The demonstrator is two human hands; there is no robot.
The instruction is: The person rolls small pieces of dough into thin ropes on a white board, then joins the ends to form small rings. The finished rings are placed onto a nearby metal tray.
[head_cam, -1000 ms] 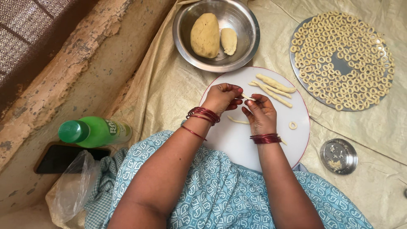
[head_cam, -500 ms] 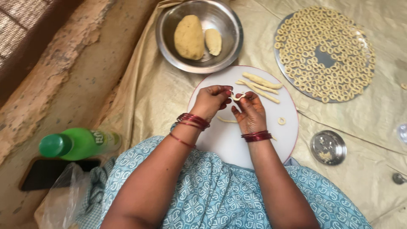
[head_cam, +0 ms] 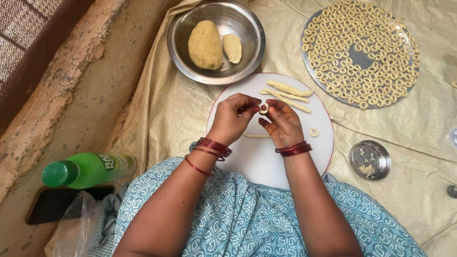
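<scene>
Both hands meet above the white board (head_cam: pixel 266 162): left hand (head_cam: pixel 233 119) and right hand (head_cam: pixel 281 124) each pinch closed on one small dough ring (head_cam: pixel 263 108), held between fingertips just clear of the board. Too firm a pinch likely flattens or splits the soft loop. A slip could drop it onto the dough strips (head_cam: pixel 288 93) beside it, where it may stick.
</scene>
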